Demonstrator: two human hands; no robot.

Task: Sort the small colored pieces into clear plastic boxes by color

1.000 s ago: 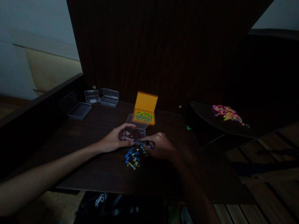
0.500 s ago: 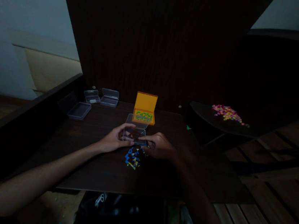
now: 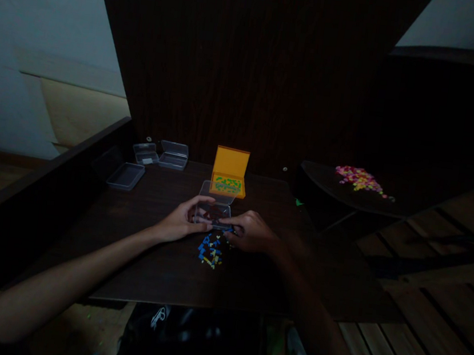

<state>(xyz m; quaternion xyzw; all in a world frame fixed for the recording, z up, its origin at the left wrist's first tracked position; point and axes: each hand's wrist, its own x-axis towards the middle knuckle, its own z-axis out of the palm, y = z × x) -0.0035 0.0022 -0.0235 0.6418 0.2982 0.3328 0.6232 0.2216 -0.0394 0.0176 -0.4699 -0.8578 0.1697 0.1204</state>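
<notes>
While the grip of the left hand point(image 3: 183, 221) clasps the open clear box point(image 3: 223, 211) by its nine-o'clock side, the right hand point(image 3: 251, 232) reaches to its rim from four o'clock, and I cannot tell whether that grip pinches anything. Blue and yellow pieces point(image 3: 215, 257) lie on the worktop point(image 3: 143, 272) near the box at six o'clock, while its raised lid point(image 3: 221, 195) overlaps the yellow box point(image 3: 232, 162) at twelve. Three other clear boxes point(image 3: 173, 161) sit toward ten, a pink-and-yellow pile point(image 3: 360, 179) at two.

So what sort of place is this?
Probably a dim room in a home, judging by the dark wooden tabletop, the pale bluish wall and the open yellow rectangular box of small green pieces.
</notes>
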